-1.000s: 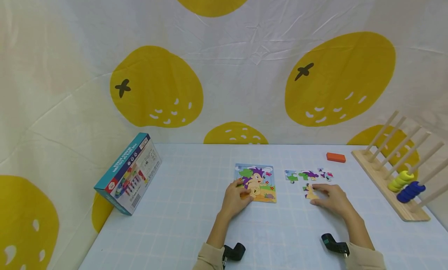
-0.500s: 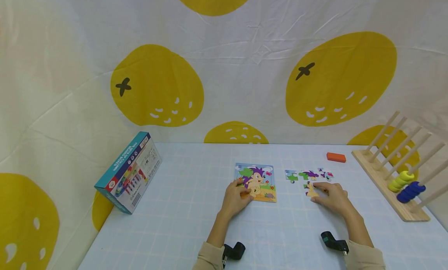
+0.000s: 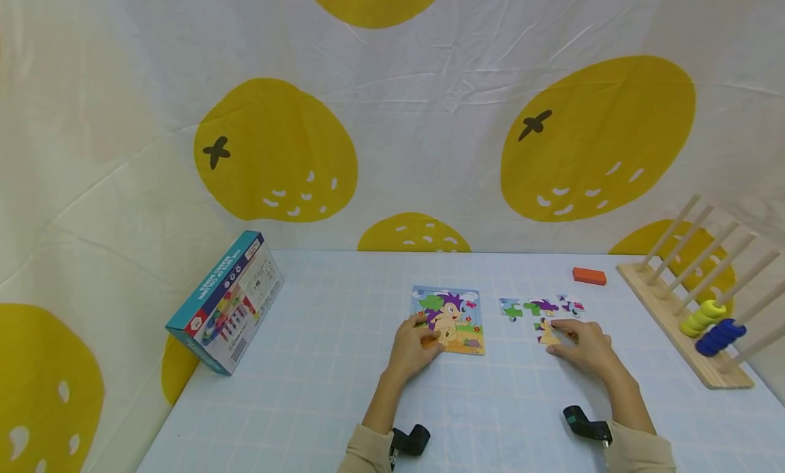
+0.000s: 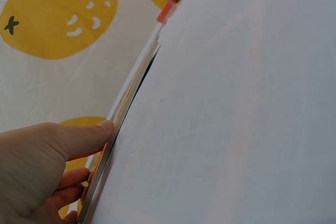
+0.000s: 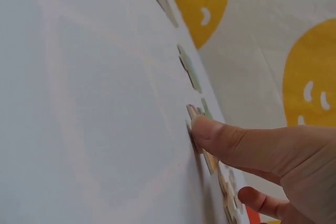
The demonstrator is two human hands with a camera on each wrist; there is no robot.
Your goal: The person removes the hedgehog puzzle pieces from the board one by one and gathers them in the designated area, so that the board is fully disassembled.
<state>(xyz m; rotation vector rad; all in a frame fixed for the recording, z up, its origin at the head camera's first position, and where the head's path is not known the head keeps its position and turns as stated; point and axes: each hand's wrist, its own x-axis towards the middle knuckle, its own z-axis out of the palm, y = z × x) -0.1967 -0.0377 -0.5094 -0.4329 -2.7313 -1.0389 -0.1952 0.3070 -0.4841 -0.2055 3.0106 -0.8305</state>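
Observation:
A square picture puzzle board [image 3: 460, 317] with a purple-haired hedgehog lies flat on the table. The left hand [image 3: 412, 350] is at its lower left corner, thumb by the near edge and fingers curled on its left side; the left wrist view shows this thumb [image 4: 97, 136] against the board's edge. To the right, the right hand [image 3: 585, 350] pinches a yellow and purple puzzle piece [image 3: 545, 332] between thumb and fingers, low over the table. In the right wrist view the thumb [image 5: 207, 129] covers part of that piece [image 5: 210, 162].
Several loose pieces, including a green one [image 3: 511, 308] and a purple one [image 3: 545, 307], lie behind the right hand. An orange block [image 3: 589, 276] lies farther back. A wooden peg rack [image 3: 659, 309] with yellow and blue rings stands right; a blue box [image 3: 236, 306] stands left.
The right hand and its puzzle piece have shifted slightly to the right. The left hand has stayed on the board.

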